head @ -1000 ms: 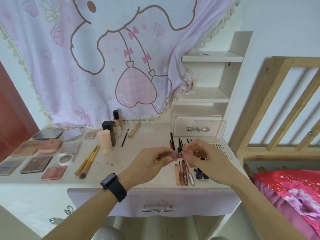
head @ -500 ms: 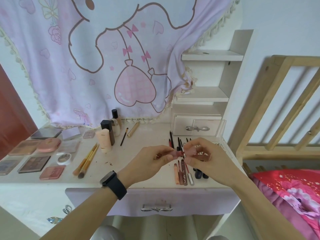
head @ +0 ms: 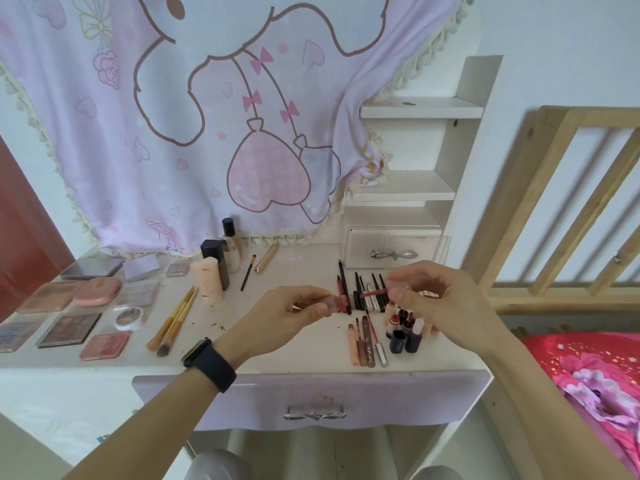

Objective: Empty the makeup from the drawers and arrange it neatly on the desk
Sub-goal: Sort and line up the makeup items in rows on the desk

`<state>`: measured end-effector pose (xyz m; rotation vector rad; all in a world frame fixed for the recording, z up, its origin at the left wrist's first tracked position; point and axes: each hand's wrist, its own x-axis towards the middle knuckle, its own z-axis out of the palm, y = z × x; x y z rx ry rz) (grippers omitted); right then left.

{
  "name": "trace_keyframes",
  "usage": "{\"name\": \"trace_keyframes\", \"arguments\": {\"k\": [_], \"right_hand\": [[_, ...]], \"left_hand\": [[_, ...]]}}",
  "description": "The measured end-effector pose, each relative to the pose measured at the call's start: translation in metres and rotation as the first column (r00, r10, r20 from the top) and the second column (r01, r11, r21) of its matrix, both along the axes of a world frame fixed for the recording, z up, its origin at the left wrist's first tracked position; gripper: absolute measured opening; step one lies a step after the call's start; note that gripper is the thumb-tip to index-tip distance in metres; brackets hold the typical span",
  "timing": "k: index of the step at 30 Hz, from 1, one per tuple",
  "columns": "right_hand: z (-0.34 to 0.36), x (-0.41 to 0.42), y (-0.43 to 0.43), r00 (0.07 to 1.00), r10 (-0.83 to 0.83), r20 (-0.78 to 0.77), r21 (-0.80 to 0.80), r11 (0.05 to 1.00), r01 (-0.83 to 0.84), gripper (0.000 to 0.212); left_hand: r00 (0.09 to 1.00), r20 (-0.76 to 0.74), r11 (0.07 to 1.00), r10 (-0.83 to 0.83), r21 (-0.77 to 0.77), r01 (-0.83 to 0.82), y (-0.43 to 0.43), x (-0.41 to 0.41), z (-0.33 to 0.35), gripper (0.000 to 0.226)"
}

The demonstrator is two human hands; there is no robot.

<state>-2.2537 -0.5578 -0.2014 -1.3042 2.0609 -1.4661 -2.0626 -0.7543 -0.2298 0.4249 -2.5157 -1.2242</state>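
The lip gloss tube (head: 337,303) has come apart: half a second ago both hands met around it as one piece, and now the pink tube sits in the left hand (head: 294,308) while the right hand (head: 440,299) has drawn the cap with its applicator wand (head: 375,292) clear to the right. That reads as checking the product, not placing it, so this item is likely not yet set into a row.

The tube lies nearly level across the centre of the frame, above the desk (head: 294,351), its open mouth pointing right. The wand runs along the same left-right line, tip aimed back toward the tube, a clear gap between them. Each hand is pinched shut on its own piece, the two hands apart.

Below them lie rows of eye pencils (head: 344,285) and lip gloss sticks (head: 362,344), long axes running toward the frame's top. Makeup brushes (head: 173,322) and eyeshadow palettes (head: 69,329) fill the left.
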Motion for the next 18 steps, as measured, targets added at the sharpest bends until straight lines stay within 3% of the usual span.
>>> {"name": "trace_keyframes", "arguments": {"k": [10,18], "right_hand": [[-0.006,0.006,-0.009,0.997,0.036,0.062,-0.083,0.996,-0.031,0.019],[-0.010,0.008,-0.012,0.999,0.015,0.034,0.009,1.000,-0.015,0.017]], "left_hand": [[0.998,-0.063,0.996,0.023,0.089,-0.017,0.006,-0.003,0.001,0.028],[0.999,-0.032,0.998,0.007,0.056,-0.006,0.008,-0.003,0.004,0.021]]}}
